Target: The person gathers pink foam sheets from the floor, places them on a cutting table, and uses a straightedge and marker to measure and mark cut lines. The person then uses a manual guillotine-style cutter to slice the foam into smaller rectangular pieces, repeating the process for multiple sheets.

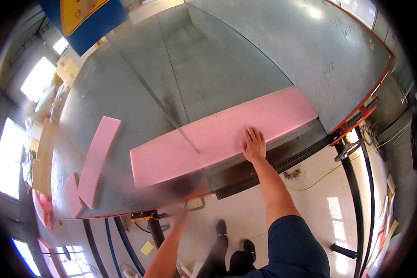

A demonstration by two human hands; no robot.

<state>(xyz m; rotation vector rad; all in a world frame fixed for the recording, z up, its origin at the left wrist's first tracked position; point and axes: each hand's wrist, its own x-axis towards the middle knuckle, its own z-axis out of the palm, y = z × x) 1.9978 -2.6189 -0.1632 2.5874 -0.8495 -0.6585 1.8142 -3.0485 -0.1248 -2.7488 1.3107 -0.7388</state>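
Dark blue sleeve at the near right leads to the right hand, laid palm-down on a long pink slab, its fingers slightly spread and pinching nothing. Off the near edge of the table, the left hand is smeared by blur; I cannot tell whether its fingers are spread or closed, nor whether they touch the bent metal rod beside it.

The slab lies aslant over the near part of the grey metal table, right end farther off. A thin blade-like strip slants in from the far left and meets it left of its middle. No gap parts the slab there, so any division looks unfinished, though a fine cut could be hidden. Two smaller pink pieces already lie apart on the left; by my judgement they are set aside and the big slab is what remains.

Along the slab's near right side runs a marked metal strip. The blade-like strip is the main obstacle to sliding the slab sideways. A blue board overhangs the far left; a yellow cord crosses the floor at right.
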